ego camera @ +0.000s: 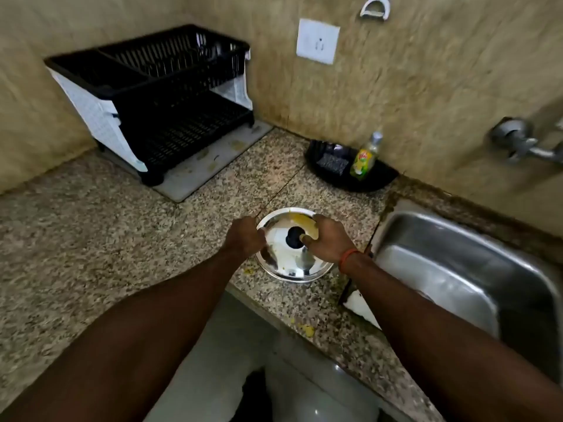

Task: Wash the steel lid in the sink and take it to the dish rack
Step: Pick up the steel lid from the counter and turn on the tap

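Observation:
A round steel lid (pixel 292 263) with a black knob lies on the speckled granite counter, left of the steel sink (pixel 451 266). Yellow food residue smears its far part. My left hand (pixel 245 239) grips the lid's left rim with curled fingers. My right hand (pixel 327 239) curls over the lid's right side, its thumb by the knob. The black two-tier dish rack (pixel 164 95) with white side panels stands at the back left on a grey mat.
A black corner tray (pixel 374 178) holds a scrubber (pixel 333 162) and a green dish-soap bottle (pixel 364 159) behind the lid. A wall tap (pixel 524 144) juts out above the sink. A white socket plate (pixel 318 41) is on the wall. Yellow crumbs dot the counter's front edge.

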